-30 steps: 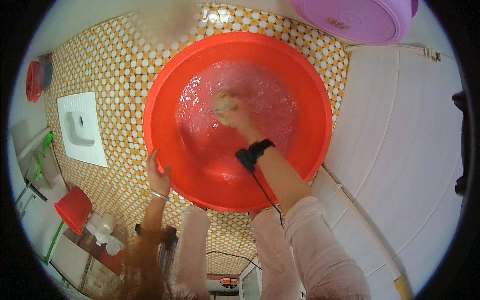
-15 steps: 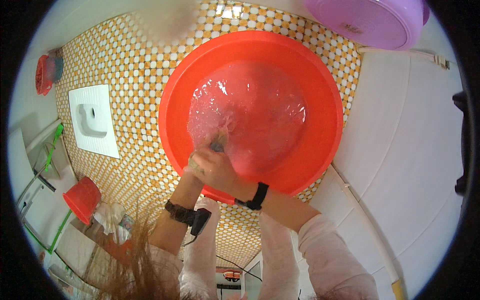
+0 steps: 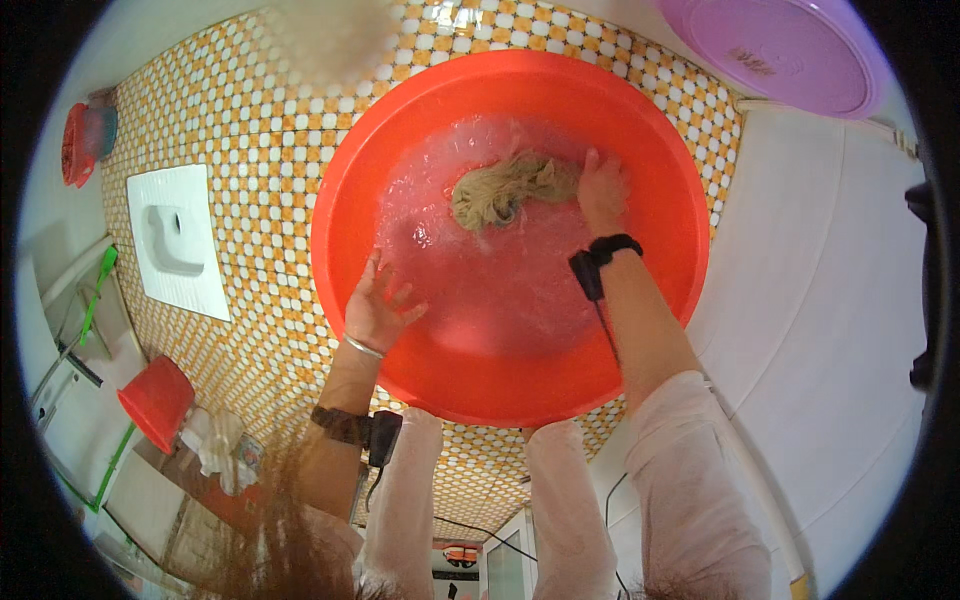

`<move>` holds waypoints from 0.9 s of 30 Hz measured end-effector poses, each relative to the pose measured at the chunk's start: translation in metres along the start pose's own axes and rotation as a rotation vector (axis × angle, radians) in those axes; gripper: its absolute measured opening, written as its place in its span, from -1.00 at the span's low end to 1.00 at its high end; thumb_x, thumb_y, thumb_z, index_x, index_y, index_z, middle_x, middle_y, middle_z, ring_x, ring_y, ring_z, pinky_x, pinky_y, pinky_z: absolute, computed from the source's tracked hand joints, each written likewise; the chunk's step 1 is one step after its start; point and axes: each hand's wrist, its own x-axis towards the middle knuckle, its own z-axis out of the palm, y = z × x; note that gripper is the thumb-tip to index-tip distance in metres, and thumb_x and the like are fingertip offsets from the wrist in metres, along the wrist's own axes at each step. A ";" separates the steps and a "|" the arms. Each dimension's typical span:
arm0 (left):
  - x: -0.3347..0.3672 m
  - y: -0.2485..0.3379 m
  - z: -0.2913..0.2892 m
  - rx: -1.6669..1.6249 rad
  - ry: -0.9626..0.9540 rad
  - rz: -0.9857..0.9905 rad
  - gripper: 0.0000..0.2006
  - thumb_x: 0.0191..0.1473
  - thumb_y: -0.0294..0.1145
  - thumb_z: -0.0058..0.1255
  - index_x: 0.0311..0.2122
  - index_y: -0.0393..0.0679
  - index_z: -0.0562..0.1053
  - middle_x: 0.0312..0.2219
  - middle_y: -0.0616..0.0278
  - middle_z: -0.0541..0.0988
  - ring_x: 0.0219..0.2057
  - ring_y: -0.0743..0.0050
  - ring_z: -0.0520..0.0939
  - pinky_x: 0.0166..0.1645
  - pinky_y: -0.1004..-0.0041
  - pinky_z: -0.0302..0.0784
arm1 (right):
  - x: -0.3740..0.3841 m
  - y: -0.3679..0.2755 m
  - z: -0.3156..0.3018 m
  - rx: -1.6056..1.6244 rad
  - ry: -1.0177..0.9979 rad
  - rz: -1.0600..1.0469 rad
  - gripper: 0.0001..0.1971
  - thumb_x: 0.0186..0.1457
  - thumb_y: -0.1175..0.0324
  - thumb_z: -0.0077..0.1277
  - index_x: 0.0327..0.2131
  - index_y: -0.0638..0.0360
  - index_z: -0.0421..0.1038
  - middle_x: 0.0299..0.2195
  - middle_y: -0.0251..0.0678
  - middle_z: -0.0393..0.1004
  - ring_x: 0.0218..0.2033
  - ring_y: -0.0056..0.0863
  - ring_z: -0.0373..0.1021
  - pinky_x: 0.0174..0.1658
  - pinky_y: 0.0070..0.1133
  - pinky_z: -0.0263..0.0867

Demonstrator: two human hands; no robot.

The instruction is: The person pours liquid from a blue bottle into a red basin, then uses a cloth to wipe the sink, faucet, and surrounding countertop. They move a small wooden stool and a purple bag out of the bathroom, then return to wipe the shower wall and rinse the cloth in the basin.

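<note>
A large red basin (image 3: 510,395) on the floor in front of me contains water with suds on it. In the water, toward the far side, lies a wet, bunched, olive-beige cloth (image 3: 515,188), partly sunk. My right hand (image 3: 603,192) is beside the cloth's right end, fingers stretched out; whether it touches the cloth I cannot tell. Over the basin's near left part, my left hand (image 3: 378,308) is spread and holds nothing. Black straps with small dark boxes sit on both forearms, and a silver bangle circles my left wrist.
Yellow-and-white tiles (image 3: 265,190) cover the floor. A white squat toilet (image 3: 180,240) lies to the left, with a red bucket (image 3: 158,402) nearer me. A purple basin (image 3: 775,50) stands at the far right, by a white wall (image 3: 820,270) with a pipe along its foot.
Both hands were together over the basin, clasped around a bunched cloth. They have parted: the right moved far and right, the left stayed near left. The cloth now lies loose in the water.
</note>
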 end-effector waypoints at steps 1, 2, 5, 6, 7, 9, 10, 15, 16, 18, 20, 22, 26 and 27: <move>0.004 0.001 -0.002 0.019 -0.001 0.003 -0.33 0.14 0.15 -0.15 0.30 0.27 -0.03 0.29 0.31 -0.09 0.26 -0.11 -0.03 0.15 -0.28 0.10 | 0.000 -0.003 0.008 -0.105 0.075 0.126 -0.54 0.15 0.06 -0.18 -0.03 0.22 0.30 -0.11 0.10 0.40 -0.05 -0.05 0.34 -0.05 -0.19 0.26; 0.009 0.000 -0.003 0.034 -0.004 0.015 -0.33 0.15 0.16 -0.18 0.30 0.26 -0.03 0.29 0.31 -0.09 0.27 -0.11 -0.04 0.16 -0.29 0.09 | -0.013 -0.013 0.025 -0.224 0.155 -0.058 -0.57 0.14 0.10 -0.16 -0.05 0.23 0.31 -0.13 0.06 0.42 -0.06 -0.08 0.35 -0.06 -0.17 0.25; 0.030 -0.001 0.002 0.092 -0.045 0.037 -0.33 0.16 0.22 -0.27 0.31 0.25 -0.05 0.31 0.30 -0.15 0.28 -0.15 -0.05 0.14 -0.33 0.08 | -0.077 -0.062 0.068 0.739 -0.398 -0.295 -0.84 0.06 0.37 -0.09 -0.35 0.22 0.43 -0.38 -0.16 0.46 -0.39 -0.32 0.39 -0.30 -0.40 0.33; 0.036 -0.001 0.002 0.037 -0.052 0.013 -0.34 0.17 0.22 -0.30 0.30 0.21 -0.02 0.30 0.26 -0.09 0.26 -0.13 0.00 0.15 -0.29 0.09 | -0.101 -0.074 0.070 0.857 -0.592 -0.359 -0.95 -0.04 0.48 0.02 -0.44 0.21 0.42 -0.48 -0.28 0.46 -0.50 -0.45 0.37 -0.41 -0.48 0.32; 0.043 0.001 0.000 -0.017 -0.054 -0.009 -0.35 0.18 0.23 -0.33 0.29 0.18 0.01 0.28 0.22 -0.02 0.25 -0.10 0.05 0.17 -0.25 0.10 | -0.127 -0.087 0.069 1.056 -0.761 -0.345 -0.90 -0.14 0.59 0.12 -0.53 0.20 0.41 -0.58 -0.40 0.46 -0.61 -0.59 0.35 -0.52 -0.57 0.31; 0.055 0.003 -0.008 -0.169 -0.188 -0.050 -0.33 0.15 0.26 -0.31 0.23 0.03 0.13 0.20 0.13 0.18 0.18 0.01 0.23 0.18 -0.07 0.19 | -0.174 -0.101 0.050 0.934 -0.622 -0.557 -0.88 -0.14 0.55 0.16 -0.49 0.18 0.41 -0.51 -0.32 0.44 -0.46 -0.47 0.41 -0.40 -0.49 0.32; 0.061 0.004 -0.015 -0.267 -0.322 -0.071 -0.29 0.13 0.29 -0.27 0.18 -0.09 0.23 0.12 0.07 0.32 0.12 0.09 0.36 0.18 0.06 0.26 | -0.194 -0.105 0.037 0.902 -0.478 -0.706 -0.86 -0.14 0.52 0.17 -0.47 0.18 0.40 -0.47 -0.28 0.40 -0.42 -0.36 0.41 -0.37 -0.45 0.30; 0.067 -0.017 -0.034 -0.158 -0.439 -0.049 -0.40 0.19 0.17 -0.25 0.06 -0.18 0.34 -0.11 0.05 0.48 -0.22 0.21 0.55 -0.04 0.24 0.47 | -0.241 -0.125 -0.004 0.758 -0.459 -0.695 -0.87 -0.06 0.40 0.14 -0.48 0.15 0.37 -0.46 -0.17 0.39 -0.39 -0.19 0.41 -0.36 -0.38 0.31; 0.064 -0.021 -0.031 -0.143 -0.497 -0.018 -0.43 0.20 0.14 -0.24 0.05 -0.18 0.34 -0.11 0.05 0.48 -0.25 0.23 0.55 -0.08 0.26 0.49 | -0.237 -0.125 -0.005 0.739 -0.407 -0.747 -0.87 -0.04 0.39 0.12 -0.47 0.16 0.37 -0.47 -0.17 0.39 -0.39 -0.20 0.42 -0.36 -0.38 0.32; 0.049 -0.033 -0.017 0.232 -0.396 0.290 -0.47 0.21 0.11 -0.23 0.02 -0.18 0.35 -0.12 0.07 0.48 -0.21 0.27 0.54 -0.07 0.30 0.48 | -0.217 -0.118 -0.002 0.693 -0.305 -0.847 -0.87 0.01 0.36 0.08 -0.47 0.17 0.37 -0.49 -0.17 0.40 -0.40 -0.21 0.42 -0.36 -0.39 0.33; 0.028 -0.041 0.003 0.080 -0.291 0.163 -0.52 0.22 0.06 -0.23 -0.02 -0.16 0.35 -0.10 0.10 0.47 -0.12 0.30 0.51 -0.02 0.30 0.46 | -0.176 -0.096 -0.001 0.437 -0.408 -0.878 -0.81 0.07 0.26 0.00 -0.46 0.18 0.39 -0.49 -0.13 0.42 -0.38 -0.16 0.43 -0.33 -0.34 0.34; 0.024 -0.025 0.021 -0.046 -0.262 -0.033 -0.54 0.22 0.03 -0.20 0.00 -0.15 0.34 -0.05 0.13 0.43 -0.03 0.31 0.45 0.05 0.25 0.41 | -0.136 -0.077 0.003 0.182 -0.503 -0.903 -0.72 0.14 0.16 -0.07 -0.45 0.18 0.41 -0.49 -0.10 0.45 -0.35 -0.10 0.44 -0.30 -0.28 0.35; 0.021 0.006 0.028 -0.101 -0.144 0.158 -0.54 0.18 0.01 -0.10 0.09 0.01 0.29 0.13 0.30 0.25 0.09 0.20 0.29 0.06 0.06 0.36 | -0.076 -0.054 0.011 -0.015 -0.410 -0.464 -0.61 0.18 0.05 -0.20 -0.19 0.18 0.40 -0.17 -0.02 0.43 -0.09 -0.05 0.34 -0.09 -0.22 0.29; 0.017 0.010 0.019 -0.049 -0.070 0.156 -0.53 0.18 0.01 -0.12 0.15 0.12 0.24 0.15 0.33 0.20 0.07 0.12 0.27 0.08 -0.01 0.30 | -0.060 -0.050 0.009 -0.030 -0.266 -0.466 -0.57 0.18 0.02 -0.19 -0.10 0.18 0.34 -0.12 0.01 0.40 -0.03 -0.02 0.30 0.01 -0.17 0.21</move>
